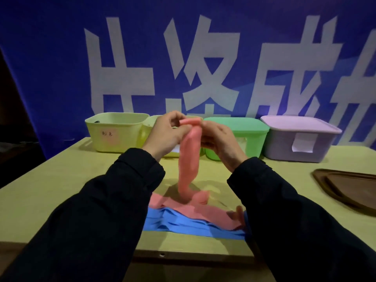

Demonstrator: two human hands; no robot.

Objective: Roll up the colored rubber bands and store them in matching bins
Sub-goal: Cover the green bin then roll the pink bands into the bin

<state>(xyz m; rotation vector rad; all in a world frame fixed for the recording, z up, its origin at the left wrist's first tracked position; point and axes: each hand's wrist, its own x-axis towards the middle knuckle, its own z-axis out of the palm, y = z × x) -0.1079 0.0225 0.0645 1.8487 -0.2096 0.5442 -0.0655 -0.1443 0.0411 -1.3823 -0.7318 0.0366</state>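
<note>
Yellow open bin (pixel 114 129); green bin (pixel 244 129) lidded.

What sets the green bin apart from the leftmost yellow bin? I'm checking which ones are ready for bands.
The green bin has its lid on; the leftmost yellow bin is open. The yellow bin's front shows a pink label; part of the green bin's front is hidden by the right hand. Both stand in the back row on the table.

Pink band (pixel 189 159), blue bands (pixel 183 222)
</note>
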